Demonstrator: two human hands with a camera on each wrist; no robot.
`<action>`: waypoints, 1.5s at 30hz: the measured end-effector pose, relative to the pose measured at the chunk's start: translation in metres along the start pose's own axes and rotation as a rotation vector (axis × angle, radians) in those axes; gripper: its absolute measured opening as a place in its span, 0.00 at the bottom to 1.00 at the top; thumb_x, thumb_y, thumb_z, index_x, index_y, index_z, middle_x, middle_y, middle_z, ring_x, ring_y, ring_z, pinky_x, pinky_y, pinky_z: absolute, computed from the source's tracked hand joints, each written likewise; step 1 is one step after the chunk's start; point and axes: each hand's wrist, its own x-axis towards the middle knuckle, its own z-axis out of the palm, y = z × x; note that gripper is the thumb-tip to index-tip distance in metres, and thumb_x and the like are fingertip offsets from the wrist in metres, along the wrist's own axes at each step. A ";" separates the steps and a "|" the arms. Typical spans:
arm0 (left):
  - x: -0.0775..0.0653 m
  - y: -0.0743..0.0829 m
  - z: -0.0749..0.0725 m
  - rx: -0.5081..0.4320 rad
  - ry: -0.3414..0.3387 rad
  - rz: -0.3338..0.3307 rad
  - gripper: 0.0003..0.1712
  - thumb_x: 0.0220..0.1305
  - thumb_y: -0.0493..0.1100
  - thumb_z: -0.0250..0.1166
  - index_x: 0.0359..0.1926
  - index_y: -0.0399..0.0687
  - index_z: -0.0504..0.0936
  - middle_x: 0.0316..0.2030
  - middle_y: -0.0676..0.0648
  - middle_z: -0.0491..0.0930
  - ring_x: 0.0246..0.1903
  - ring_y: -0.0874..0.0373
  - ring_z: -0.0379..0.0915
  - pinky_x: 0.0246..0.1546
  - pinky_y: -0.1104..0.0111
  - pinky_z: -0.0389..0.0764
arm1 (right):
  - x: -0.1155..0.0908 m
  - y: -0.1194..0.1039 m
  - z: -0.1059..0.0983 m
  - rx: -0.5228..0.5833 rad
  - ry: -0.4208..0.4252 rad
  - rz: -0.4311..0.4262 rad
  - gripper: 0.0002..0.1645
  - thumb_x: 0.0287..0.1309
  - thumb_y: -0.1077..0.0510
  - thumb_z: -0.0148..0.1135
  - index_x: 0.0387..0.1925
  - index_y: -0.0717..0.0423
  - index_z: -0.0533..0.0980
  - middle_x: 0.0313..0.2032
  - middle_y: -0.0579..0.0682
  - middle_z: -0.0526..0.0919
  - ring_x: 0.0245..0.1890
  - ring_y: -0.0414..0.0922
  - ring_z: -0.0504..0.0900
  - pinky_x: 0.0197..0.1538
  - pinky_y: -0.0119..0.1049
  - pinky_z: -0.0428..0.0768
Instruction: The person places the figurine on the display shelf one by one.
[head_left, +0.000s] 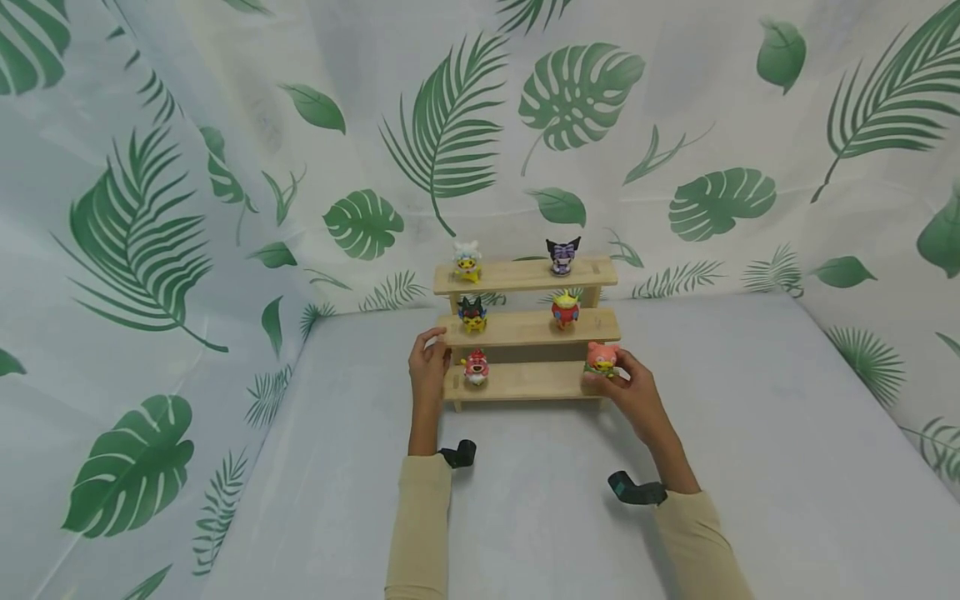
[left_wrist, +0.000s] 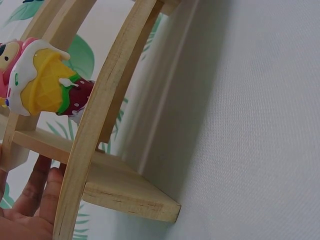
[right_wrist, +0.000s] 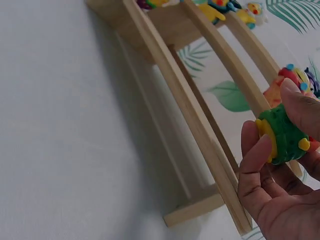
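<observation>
My right hand (head_left: 637, 392) pinches a pink figurine (head_left: 602, 357) between thumb and fingers, at the right end of the lowest tier of a wooden three-tier shelf (head_left: 536, 381). From the right wrist, the figurine's green base (right_wrist: 284, 134) with yellow parts shows between the fingers. My left hand (head_left: 429, 362) is beside the shelf's left end, its loosely bent fingers (left_wrist: 34, 187) at the side support. Close to it on the lowest tier stands a pink-and-white figurine (head_left: 476, 367), whose yellow cone-like body (left_wrist: 47, 82) appears in the left wrist view.
A black-and-yellow figurine (head_left: 472, 315) and a red figurine with yellow top (head_left: 566, 310) stand on the middle tier. The top tier holds a white-and-yellow figurine (head_left: 467, 262) and a black-and-purple one (head_left: 562, 255). A leaf-patterned curtain (head_left: 480, 167) hangs behind the white table (head_left: 540, 517).
</observation>
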 end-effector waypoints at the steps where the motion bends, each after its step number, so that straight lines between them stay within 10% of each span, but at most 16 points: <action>1: 0.000 0.000 0.000 0.000 0.001 -0.002 0.16 0.73 0.37 0.53 0.56 0.33 0.75 0.38 0.26 0.76 0.28 0.60 0.69 0.28 0.70 0.69 | 0.001 0.000 0.002 -0.023 0.001 -0.008 0.39 0.61 0.54 0.66 0.68 0.63 0.61 0.56 0.58 0.67 0.39 0.28 0.78 0.43 0.19 0.78; 9: 0.001 0.002 0.000 0.020 0.007 -0.012 0.16 0.73 0.37 0.53 0.57 0.33 0.75 0.39 0.26 0.77 0.30 0.55 0.69 0.34 0.58 0.69 | 0.004 0.004 0.019 -0.244 0.090 -0.080 0.38 0.57 0.51 0.70 0.63 0.62 0.68 0.53 0.61 0.74 0.43 0.41 0.75 0.40 0.15 0.73; 21: 0.014 -0.026 0.000 -0.004 0.047 -0.004 0.15 0.73 0.42 0.55 0.55 0.40 0.78 0.35 0.35 0.79 0.31 0.52 0.71 0.31 0.62 0.69 | 0.006 0.009 0.041 -0.258 0.233 -0.196 0.34 0.51 0.58 0.74 0.59 0.65 0.72 0.48 0.63 0.82 0.45 0.51 0.81 0.36 0.15 0.72; 45: 0.013 -0.026 0.001 0.015 0.071 -0.004 0.13 0.73 0.42 0.55 0.53 0.43 0.78 0.29 0.50 0.78 0.32 0.51 0.70 0.33 0.64 0.70 | 0.007 0.016 0.051 -0.317 0.232 -0.261 0.36 0.50 0.58 0.75 0.59 0.67 0.72 0.50 0.65 0.82 0.38 0.49 0.81 0.32 0.18 0.72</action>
